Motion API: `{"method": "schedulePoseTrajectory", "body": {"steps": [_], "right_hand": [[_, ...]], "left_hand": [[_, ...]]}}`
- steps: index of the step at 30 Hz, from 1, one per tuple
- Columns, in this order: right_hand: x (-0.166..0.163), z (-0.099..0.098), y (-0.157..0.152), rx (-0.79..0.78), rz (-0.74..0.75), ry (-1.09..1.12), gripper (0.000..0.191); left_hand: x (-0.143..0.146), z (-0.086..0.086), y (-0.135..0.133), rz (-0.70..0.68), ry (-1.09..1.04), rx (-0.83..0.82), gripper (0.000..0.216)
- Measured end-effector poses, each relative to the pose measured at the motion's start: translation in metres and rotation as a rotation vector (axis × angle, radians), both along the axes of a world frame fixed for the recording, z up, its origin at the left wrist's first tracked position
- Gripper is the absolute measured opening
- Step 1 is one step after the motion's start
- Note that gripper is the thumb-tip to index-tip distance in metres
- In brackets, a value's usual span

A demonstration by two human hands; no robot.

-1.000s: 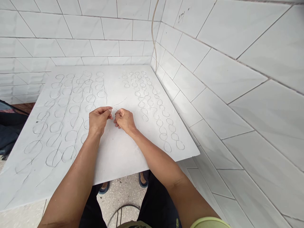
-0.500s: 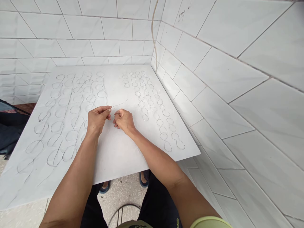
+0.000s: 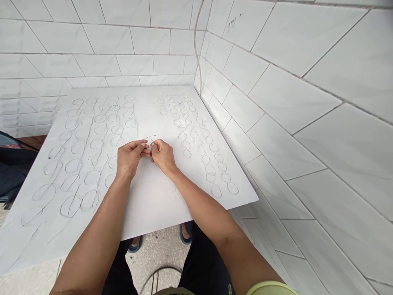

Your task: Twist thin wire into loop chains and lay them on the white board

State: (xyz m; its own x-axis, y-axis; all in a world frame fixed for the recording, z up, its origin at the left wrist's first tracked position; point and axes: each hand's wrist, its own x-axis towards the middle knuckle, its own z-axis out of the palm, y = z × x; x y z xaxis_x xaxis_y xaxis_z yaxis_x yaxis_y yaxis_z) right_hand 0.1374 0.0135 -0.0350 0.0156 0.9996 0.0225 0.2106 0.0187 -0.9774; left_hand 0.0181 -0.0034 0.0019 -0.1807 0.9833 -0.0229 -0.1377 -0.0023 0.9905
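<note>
A thin dark wire [image 3: 159, 133] curves up between my two hands, its free end trailing right above the white board [image 3: 147, 217]. My left hand [image 3: 130, 155] is closed, thumb and forefinger pinching the wire. Close beside it, my right hand [image 3: 163, 155] is closed in a pinch on the same wire, which bends into a small arc there. On the left of the board lie rows of thin wire loops [image 3: 70, 205] with long tails. To the right are several chains of smaller figure-eight wire loops [image 3: 211, 177].
White tiled walls [image 3: 276, 135] meet in a corner behind the board. A pale cable [image 3: 195, 37] hangs down that corner. Dark cloth [image 3: 14, 172] lies beyond the left edge. Below the front edge are my sandalled feet and a round metal frame [image 3: 162, 268].
My hands have come closer together and shifted slightly right. The wire between them, nearly straight before, now bows into an arc.
</note>
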Motion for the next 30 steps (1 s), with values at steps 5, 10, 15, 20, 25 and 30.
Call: {"method": "schedulePoseTrajectory", "body": {"steps": [5, 10, 15, 20, 25, 30], "right_hand": [[0.002, -0.004, 0.000, 0.134, 0.000, -0.108, 0.023], [0.002, -0.003, -0.002, 0.149, 0.005, -0.199, 0.021], [0.002, -0.003, -0.003, 0.187, 0.009, -0.297, 0.023], [0.000, -0.007, -0.001, 0.172, 0.042, -0.304, 0.027], [-0.002, -0.009, -0.001, 0.150, 0.050, -0.281, 0.028], [-0.002, -0.010, -0.001, 0.146, 0.047, -0.232, 0.026]], "left_hand": [[-0.003, 0.001, 0.001, -0.009, 0.074, 0.012, 0.021], [-0.007, 0.002, 0.001, -0.032, 0.098, 0.009, 0.022], [-0.010, 0.004, 0.001, -0.059, 0.125, -0.005, 0.021], [-0.011, 0.005, 0.003, -0.048, 0.157, -0.005, 0.021], [-0.013, 0.000, 0.008, -0.021, 0.162, 0.012, 0.023], [-0.015, -0.005, 0.012, -0.034, 0.155, 0.024, 0.025]]}}
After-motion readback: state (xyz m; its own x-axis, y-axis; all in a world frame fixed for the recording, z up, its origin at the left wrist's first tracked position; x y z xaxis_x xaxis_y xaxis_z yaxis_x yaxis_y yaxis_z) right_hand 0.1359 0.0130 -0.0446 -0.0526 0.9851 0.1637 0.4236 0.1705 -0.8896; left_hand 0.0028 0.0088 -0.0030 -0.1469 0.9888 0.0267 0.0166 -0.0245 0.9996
